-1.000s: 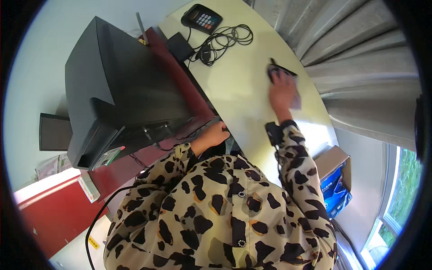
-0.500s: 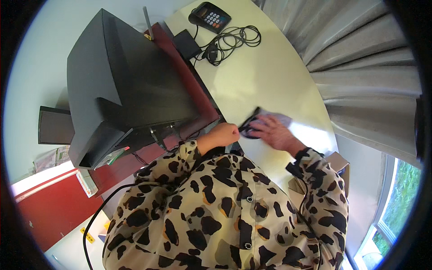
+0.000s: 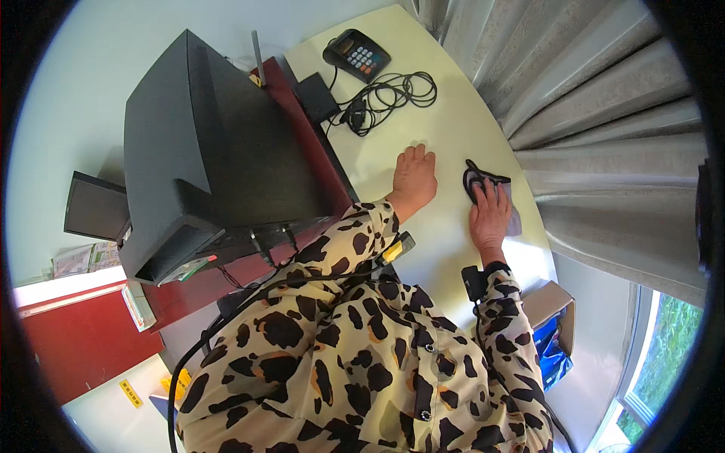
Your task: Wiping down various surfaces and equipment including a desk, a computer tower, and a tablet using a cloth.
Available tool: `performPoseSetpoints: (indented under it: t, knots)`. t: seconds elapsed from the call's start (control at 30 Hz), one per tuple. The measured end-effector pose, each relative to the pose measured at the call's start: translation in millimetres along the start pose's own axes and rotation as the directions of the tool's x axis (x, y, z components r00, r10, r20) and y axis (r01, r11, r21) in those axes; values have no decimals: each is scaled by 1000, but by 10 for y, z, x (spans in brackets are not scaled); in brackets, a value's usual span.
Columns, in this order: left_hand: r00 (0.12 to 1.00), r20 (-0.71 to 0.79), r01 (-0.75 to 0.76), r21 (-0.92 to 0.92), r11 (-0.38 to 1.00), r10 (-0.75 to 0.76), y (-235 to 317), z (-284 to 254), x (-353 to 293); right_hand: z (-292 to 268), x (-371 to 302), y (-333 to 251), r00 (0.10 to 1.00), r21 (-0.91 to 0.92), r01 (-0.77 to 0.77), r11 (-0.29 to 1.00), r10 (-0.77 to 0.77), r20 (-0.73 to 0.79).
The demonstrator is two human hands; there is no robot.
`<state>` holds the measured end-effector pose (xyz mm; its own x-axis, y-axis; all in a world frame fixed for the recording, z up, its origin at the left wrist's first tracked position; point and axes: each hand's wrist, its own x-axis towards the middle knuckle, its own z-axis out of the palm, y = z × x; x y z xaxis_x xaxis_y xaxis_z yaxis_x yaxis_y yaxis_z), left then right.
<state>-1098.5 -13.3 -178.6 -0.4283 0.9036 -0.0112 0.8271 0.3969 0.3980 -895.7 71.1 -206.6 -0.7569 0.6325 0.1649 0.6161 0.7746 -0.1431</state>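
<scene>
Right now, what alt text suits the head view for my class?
A person's right hand lies on a grey cloth on a cream table, the left hand nearby. Beyond are a keypad and black cables; a large black device stands at left.

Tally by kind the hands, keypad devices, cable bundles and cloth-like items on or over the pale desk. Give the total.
Hands: 2 (left hand, right hand)
Keypad device: 1
Cable bundle: 1
Grey cloth-like item: 1
Total: 5

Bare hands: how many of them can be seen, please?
2: the left hand over the pale tabletop, and the right hand to its right, on the grey cloth.
</scene>
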Motion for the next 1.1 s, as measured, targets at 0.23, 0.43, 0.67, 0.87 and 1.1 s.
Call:
performPoseSetpoints:
  t: [0.23,0.43,0.67,0.87,1.1]
  knots:
    - [947,-295,-73,183,980,126,-190,43,550,-22,29,-32,1000,-5,-7,1000,7,-27]
    - [927,-331,2,477,879,177,-445,-78,1072,8,46,-75,1000,26,-8,1000,9,-30]
    - [984,-158,11,516,857,82,-571,-448,1507,0,-9,24,998,8,-49,999,49,-33]
    - [914,-397,101,420,902,83,-1043,-736,1800,33,30,-9,998,28,-29,999,30,-55]
    - [959,-282,115,491,864,33,-1449,-617,1673,-6,51,-30,999,45,-46,998,47,-28]
